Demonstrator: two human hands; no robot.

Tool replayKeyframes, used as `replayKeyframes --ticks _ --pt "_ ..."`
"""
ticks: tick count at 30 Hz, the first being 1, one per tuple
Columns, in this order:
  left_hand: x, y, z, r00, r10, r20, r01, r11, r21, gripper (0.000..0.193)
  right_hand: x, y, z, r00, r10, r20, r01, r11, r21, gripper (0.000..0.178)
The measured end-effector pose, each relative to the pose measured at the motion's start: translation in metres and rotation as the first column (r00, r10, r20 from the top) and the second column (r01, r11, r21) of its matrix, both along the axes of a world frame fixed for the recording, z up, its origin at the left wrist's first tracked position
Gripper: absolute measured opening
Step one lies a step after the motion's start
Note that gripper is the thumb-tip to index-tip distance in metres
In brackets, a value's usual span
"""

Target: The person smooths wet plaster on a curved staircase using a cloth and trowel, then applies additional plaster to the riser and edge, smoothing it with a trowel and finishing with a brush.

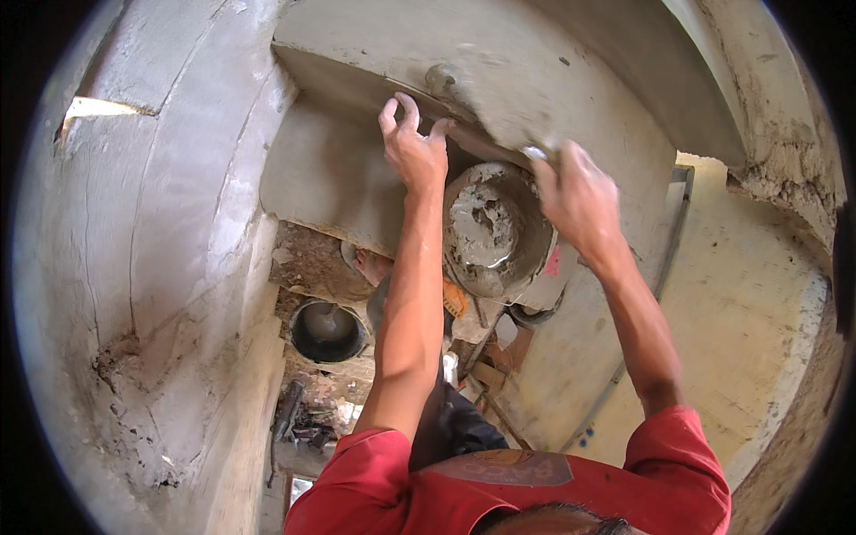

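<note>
Wet grey mortar coats the step (571,98) in front of me. At its near edge my left hand (417,153) has curled fingertips and thumb against a thin brownish strip (477,143) running along that edge. My right hand (581,198), smeared by motion, is closed around a pale-ended handle (535,154), seemingly a trowel's; its blade is too blurred to make out. Below the strip, between my forearms, stands a bucket (539,239) with mortar (484,223) inside and caked on its wall. A lump of mortar (441,80) sits on the step beyond my left fingers.
A lower plastered step (330,178) lies left of my left forearm. Below it stands a dark bucket (328,332) with greyish contents. Plastered wall (160,196) rises on the left; a yellowish board (713,312) spans the right. Dark debris (308,423) lies at lower left.
</note>
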State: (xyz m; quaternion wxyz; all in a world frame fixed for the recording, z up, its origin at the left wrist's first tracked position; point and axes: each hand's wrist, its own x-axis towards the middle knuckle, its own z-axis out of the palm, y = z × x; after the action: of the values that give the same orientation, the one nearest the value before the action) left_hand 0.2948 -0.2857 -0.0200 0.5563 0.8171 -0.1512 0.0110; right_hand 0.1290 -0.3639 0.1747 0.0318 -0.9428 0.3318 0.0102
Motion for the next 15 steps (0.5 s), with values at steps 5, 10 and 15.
replayKeyframes --ticks 5,10,15 --pt "0.0 0.0 0.004 0.993 0.035 0.113 -0.042 0.997 0.061 0.081 0.027 0.004 -0.035 0.998 0.023 -0.052 -0.02 0.998 0.067 0.034" --pt "0.001 0.001 0.005 0.998 -0.011 -0.06 0.012 1.0 0.014 0.081 -0.048 -0.001 -0.029 0.986 -0.16 -0.05 0.163 0.984 0.068 0.037" --pt "0.003 0.001 0.006 0.998 -0.025 -0.063 0.023 0.999 -0.03 0.08 -0.087 0.017 -0.015 0.813 -0.58 0.051 0.523 0.767 0.373 0.046"
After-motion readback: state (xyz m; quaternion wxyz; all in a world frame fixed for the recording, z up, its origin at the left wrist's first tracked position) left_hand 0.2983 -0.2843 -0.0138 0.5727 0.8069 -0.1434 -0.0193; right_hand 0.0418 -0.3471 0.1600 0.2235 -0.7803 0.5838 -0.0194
